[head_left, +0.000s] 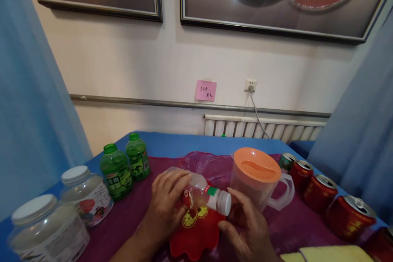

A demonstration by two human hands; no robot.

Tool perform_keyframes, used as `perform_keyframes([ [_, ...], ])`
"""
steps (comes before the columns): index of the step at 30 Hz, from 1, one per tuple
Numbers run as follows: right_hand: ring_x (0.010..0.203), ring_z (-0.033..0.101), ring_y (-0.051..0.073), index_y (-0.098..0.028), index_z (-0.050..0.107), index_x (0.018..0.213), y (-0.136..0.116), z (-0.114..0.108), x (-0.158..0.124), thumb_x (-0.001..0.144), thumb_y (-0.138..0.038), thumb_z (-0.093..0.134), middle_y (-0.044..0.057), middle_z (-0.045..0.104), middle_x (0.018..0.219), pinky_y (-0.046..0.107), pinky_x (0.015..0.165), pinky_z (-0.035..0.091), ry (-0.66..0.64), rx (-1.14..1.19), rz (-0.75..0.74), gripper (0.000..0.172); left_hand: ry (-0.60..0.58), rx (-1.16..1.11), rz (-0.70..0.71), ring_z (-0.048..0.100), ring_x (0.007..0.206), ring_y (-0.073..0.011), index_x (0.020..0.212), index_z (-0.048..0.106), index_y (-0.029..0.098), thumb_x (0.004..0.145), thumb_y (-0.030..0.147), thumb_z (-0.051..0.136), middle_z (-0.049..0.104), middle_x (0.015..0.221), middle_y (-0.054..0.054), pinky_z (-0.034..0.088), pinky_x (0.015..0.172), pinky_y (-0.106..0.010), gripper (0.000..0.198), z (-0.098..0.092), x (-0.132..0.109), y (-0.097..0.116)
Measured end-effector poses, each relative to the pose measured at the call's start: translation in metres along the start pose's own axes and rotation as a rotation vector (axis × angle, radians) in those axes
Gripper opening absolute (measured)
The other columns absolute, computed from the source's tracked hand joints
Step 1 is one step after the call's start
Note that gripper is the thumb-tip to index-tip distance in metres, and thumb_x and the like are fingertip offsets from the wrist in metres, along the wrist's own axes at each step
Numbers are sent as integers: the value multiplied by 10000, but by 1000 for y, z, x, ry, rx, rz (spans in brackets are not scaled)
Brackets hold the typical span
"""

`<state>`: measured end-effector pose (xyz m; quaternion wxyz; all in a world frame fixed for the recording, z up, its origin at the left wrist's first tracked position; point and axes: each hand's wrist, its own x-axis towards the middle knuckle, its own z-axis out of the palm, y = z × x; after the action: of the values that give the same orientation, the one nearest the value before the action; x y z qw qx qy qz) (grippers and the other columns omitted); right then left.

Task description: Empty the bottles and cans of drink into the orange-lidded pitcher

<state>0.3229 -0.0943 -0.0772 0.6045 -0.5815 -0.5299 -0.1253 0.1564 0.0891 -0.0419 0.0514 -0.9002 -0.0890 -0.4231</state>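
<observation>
My left hand (166, 198) is wrapped round a clear plastic bottle (199, 183) with a red and green label. The bottle lies tilted nearly on its side, its white cap (226, 204) pointing right. Beside the cap, my right hand (250, 229) has its thumb and fingers apart and grips nothing; whether a fingertip touches the cap is hard to tell. Beneath the bottle is a red scalloped mat (195, 242) with a yellow pattern. A clear pitcher (245, 186) with an orange lid (256, 163) stands just behind my right hand.
On the left stand two green bottles (116, 174) and two clear jars (50, 233) with white lids. Several drink cans (350, 219) line the right side. A folded yellow cloth (331, 254) lies at the front right. Purple sheeting (123, 229) covers part of the blue tabletop (172, 144).
</observation>
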Motion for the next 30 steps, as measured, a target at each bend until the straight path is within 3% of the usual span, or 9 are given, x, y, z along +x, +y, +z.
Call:
perform_keyframes([
  [4, 833, 733, 203, -219, 574, 1273, 0, -6, 4, 950, -396, 630, 77, 740, 1009, 285, 711, 612, -21, -28, -40, 372, -43, -29, 24, 514, 1241, -288, 1382, 496, 224, 839, 61, 561, 618, 1306, -112, 318, 1105, -499, 571, 0, 1, 4],
  [9, 831, 725, 200, -210, 568, 1304, 1, -10, 9, 913, -273, 656, 76, 726, 994, 284, 692, 616, -89, -69, -172, 406, -69, -19, 37, 552, 1212, -273, 1378, 501, 238, 853, 98, 563, 654, 1277, -91, 312, 1107, -495, 547, 0, 2, 3],
  [14, 1044, 684, 239, -234, 589, 1345, -5, -4, 8, 945, -220, 559, 117, 670, 1141, 365, 851, 604, -36, -124, -167, 402, -41, -5, -8, 571, 1202, -289, 1352, 541, 218, 781, 79, 574, 656, 1283, -102, 347, 1090, -498, 588, 1, -1, -1],
  [17, 1120, 666, 259, -239, 525, 1425, -6, -4, 6, 936, -248, 589, 126, 647, 1230, 380, 902, 595, -47, -151, -176, 494, -29, 3, -2, 578, 1202, -293, 1363, 540, 217, 778, 93, 587, 659, 1286, -103, 367, 1084, -496, 600, 2, -3, -2],
  [20, 1064, 696, 270, -177, 401, 1509, -2, -6, 5, 913, -351, 650, 150, 660, 1218, 364, 858, 613, -59, -109, -129, 669, -6, -9, -18, 575, 1210, -285, 1380, 526, 235, 810, 84, 568, 665, 1282, -100, 357, 1103, -508, 591, 3, -2, 1],
  [23, 928, 722, 227, -187, 504, 1398, 1, -5, 4, 921, -339, 645, 116, 695, 1091, 305, 766, 621, -77, -49, -94, 520, 18, -21, -19, 576, 1216, -270, 1375, 529, 257, 833, 64, 545, 672, 1274, -91, 353, 1119, -508, 575, 3, -2, 3],
  [25, 936, 711, 218, -202, 560, 1315, 1, -2, 2, 946, -307, 602, 108, 690, 1066, 307, 776, 617, -71, -34, -90, 386, 27, -32, -14, 572, 1224, -271, 1377, 529, 254, 838, 58, 540, 669, 1277, -94, 355, 1121, -509, 573, 3, -2, 4],
  [30, 1058, 677, 268, -212, 591, 1332, 0, 4, -6, 970, -334, 549, 146, 666, 1164, 380, 836, 608, 32, -160, -97, 385, 26, -43, -30, 575, 1220, -272, 1373, 533, 253, 837, 74, 541, 670, 1280, -92, 367, 1117, -503, 566, 1, -2, 4],
])
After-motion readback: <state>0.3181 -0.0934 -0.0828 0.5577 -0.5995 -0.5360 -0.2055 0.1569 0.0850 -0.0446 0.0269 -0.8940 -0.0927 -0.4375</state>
